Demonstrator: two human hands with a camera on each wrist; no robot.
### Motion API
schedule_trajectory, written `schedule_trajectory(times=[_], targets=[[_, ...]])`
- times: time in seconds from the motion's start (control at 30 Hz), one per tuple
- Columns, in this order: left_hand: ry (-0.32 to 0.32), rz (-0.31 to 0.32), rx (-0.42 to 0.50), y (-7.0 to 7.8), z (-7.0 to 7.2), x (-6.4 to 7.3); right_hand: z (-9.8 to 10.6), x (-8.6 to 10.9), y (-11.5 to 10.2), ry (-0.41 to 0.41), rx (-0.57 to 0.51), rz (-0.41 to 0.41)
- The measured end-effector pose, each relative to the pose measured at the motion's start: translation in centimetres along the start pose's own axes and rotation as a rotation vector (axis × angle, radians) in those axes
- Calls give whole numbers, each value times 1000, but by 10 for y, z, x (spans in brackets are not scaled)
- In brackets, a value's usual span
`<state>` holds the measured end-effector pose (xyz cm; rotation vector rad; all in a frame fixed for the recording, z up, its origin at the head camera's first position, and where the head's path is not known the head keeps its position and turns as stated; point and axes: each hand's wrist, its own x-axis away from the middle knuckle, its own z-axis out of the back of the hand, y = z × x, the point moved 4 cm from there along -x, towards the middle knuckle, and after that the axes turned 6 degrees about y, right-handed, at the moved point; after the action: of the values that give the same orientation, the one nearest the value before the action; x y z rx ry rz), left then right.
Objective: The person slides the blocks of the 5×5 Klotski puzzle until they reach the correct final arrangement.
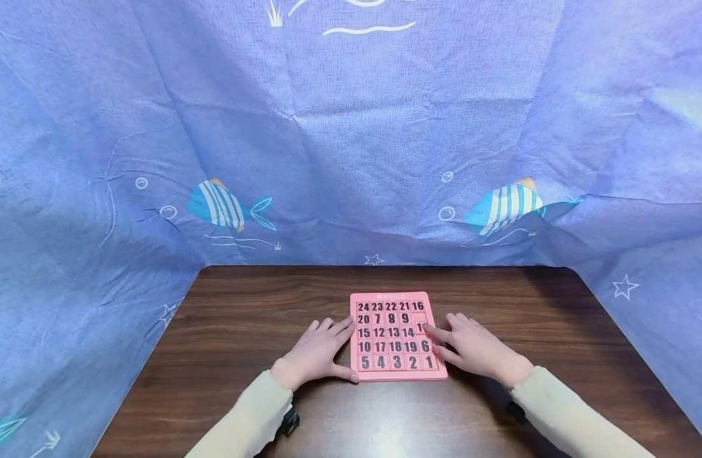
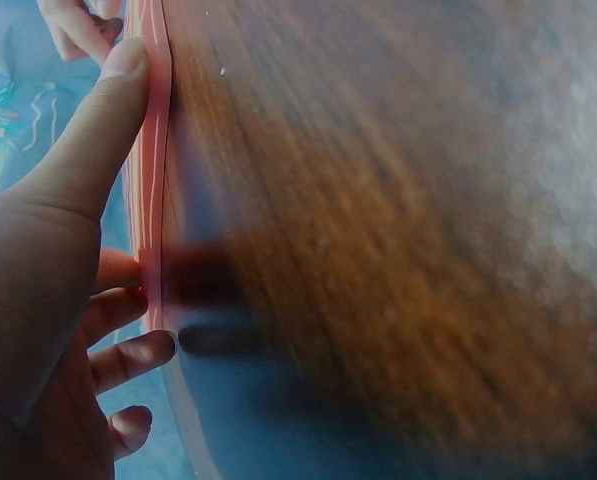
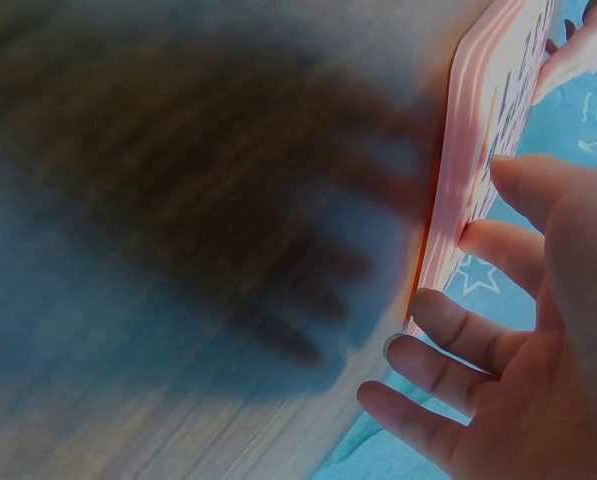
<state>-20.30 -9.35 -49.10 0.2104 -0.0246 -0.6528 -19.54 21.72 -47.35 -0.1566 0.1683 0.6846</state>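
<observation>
A pink number sliding puzzle (image 1: pixel 399 376) lies flat on the table, with rows of numbered tiles in its frame. My left hand (image 1: pixel 316 356) holds the frame's left side, its thumb at the near left corner and fingers along the left edge. At the right side, my right hand (image 1: pixel 477 346) rests a fingertip on a partly covered tile (image 1: pixel 419 327) showing a 1, which sits between the second and third rows. Its thumb is by the 6 tile (image 1: pixel 425 346). The other right fingers (image 3: pixel 448 325) extend beyond the frame's edge.
The brown wood-grain table (image 1: pixel 259 305) has rounded far corners. A blue cloth (image 1: pixel 351 146) printed with striped fish hangs behind it and at both sides. Dark wrist devices (image 1: pixel 289 421) show below the pale sleeves (image 1: pixel 563 407).
</observation>
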Motion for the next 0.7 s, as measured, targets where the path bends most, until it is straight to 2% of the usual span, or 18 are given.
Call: schedule_trajectory(times=[0.27,0.37,0.5,0.7], targets=[[2,-6,-22,0,-2,0,3,11,-8,11,8,10],[-1,-1,-16,-1,-3,0,4,9,-9,42,13,22],[-1,0,-17,-1,-3,1,4,0,-9,82,23,36],[8,-9,-26,0,-2,0,0,-19,-12,65,20,17]])
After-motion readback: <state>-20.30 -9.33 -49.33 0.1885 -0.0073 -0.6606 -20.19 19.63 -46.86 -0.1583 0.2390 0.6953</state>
